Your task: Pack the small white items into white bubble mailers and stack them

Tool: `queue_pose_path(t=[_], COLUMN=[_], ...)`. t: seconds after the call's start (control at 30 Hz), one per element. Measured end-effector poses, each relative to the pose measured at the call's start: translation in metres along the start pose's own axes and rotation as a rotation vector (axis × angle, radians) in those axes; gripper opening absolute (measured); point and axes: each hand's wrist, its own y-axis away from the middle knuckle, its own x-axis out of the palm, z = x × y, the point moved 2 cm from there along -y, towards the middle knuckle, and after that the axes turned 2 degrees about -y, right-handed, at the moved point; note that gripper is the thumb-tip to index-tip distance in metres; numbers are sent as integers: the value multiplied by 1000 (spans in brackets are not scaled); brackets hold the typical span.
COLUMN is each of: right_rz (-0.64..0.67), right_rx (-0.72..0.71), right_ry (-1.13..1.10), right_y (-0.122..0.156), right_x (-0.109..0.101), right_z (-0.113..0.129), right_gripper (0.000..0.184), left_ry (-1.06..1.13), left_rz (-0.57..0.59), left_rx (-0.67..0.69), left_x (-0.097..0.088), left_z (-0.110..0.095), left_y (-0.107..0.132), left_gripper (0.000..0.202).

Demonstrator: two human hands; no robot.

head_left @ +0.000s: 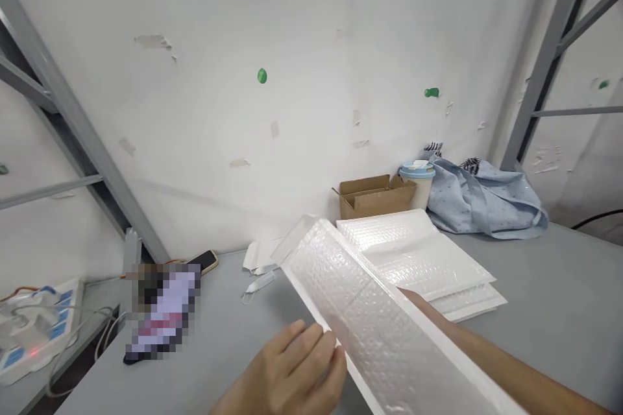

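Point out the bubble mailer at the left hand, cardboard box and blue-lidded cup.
Bubble mailer (pixel 384 327), head view, its bubbled face.
Cardboard box (pixel 374 205), head view, front wall.
Blue-lidded cup (pixel 423 190), head view, side.

1. This looks like a plain workroom, maybe a small workshop.
2. It has a big grey table (pixel 559 292) with grey metal posts (pixel 548 71) at its sides.
3. The white wall (pixel 302 26) has torn bits of tape (pixel 153 42) on it.
4. A plug strip (pixel 48 331) full of wires sits on the left.
5. There is a bubbly white envelope (pixel 360 298), a pile of more envelopes (pixel 413 253) and a brown cardboard box (pixel 379 200).
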Motion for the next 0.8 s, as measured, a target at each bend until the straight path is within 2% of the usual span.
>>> queue_pose_path(t=[0.1,0.2,0.27,0.33,0.47,0.57,0.6,0.67,0.73,0.8], right_rz=[148,231,193,138,-28,-104,-124,-173,-152,-54], right_rx=[40,-34,-64,-60,-76,-126,-129,-89,-22,45], right_ry=[92,296,418,478,435,397,401,416,400,383], right_y=[9,16,18,18,13,11,11,11,11,9], right_x=[16,29,31,31,25,21,20,17,14,9], right_z=[-4,-3,-1,-1,-3,-2,-1,0,0,-3], right_gripper=[80,101,103,97,101,88,80,64,48,34], left_ry=[36,112,187,259,371,385,373,366,422,557], left_rz=[38,64,60,27,11,-18,-32,2,71,63], left_rx=[-16,-24,-59,-108,-266,-411,-502,-807,-1197,-1486], left_x=[3,8,10,12,18,19,18,18,18,18], left_z=[2,-1,-4,-4,1,9,14,27,42,54], left_y=[-3,-5,-5,-4,6,15,19,25,33,40], left_gripper=[18,23,24,23,23,22,20,22,40,61])
